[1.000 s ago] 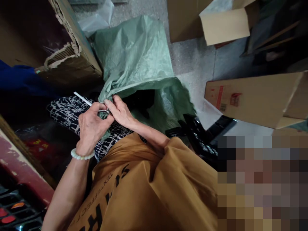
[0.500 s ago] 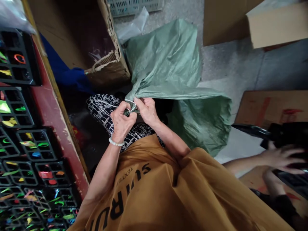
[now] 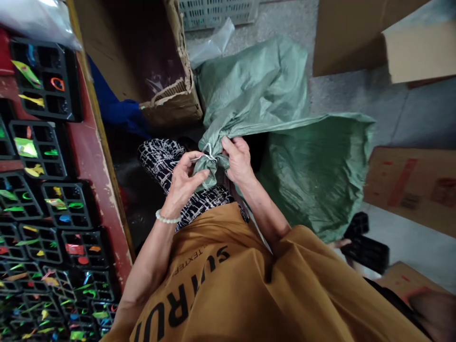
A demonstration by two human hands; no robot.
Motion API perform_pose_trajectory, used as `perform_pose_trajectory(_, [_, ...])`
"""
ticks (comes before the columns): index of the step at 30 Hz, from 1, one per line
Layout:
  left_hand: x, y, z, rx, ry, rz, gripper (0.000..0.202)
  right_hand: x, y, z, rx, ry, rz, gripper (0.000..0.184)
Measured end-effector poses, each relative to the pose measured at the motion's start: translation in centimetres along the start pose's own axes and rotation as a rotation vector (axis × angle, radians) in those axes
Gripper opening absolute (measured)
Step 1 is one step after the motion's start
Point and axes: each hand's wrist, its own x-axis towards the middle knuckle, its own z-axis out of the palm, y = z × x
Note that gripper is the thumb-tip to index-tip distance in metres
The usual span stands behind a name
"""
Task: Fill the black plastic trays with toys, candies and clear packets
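Observation:
A large green woven sack lies in front of my knees, its corner gathered into a bunch. White string is wound around the neck of that bunch. My left hand is at the left side of the bunch, thumb against the green material and forefinger by the string. My right hand grips the gathered sack just right of the string, its fingertips partly hidden in the folds. The sack's loose mouth spreads out to the right, hanging open.
Black compartment trays with small colourful pieces cover the red table at left. A torn cardboard box stands ahead, near a pale plastic crate. More cardboard lies at right, where another person's hand is beside black trays.
My hands have moved apart, and the string now sits around the bunched corner. The sack's loose mouth has shifted right and spread. The other person's hands at right have moved mostly out of sight.

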Motion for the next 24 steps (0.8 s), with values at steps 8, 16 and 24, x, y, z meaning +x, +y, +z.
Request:
perform_pose_trajectory(8, [2.2,-0.2,1.4,0.200,0.078,0.062,0.022,-0.5,0.7,0.3,-0.029,-0.026,0.011,0.039])
perform_pose_trajectory(16, [2.7,-1.1,2.9,0.110,0.270,0.123,0.019,0.1,1.3,0.9,-0.068,-0.009,-0.051,0.034])
perform_pose_trajectory(24, [2.8,-0.6,3.0,-0.340,0.275,-0.122,0.032,0.2,1.4,1.3,-0.064,0.011,-0.088,0.030])
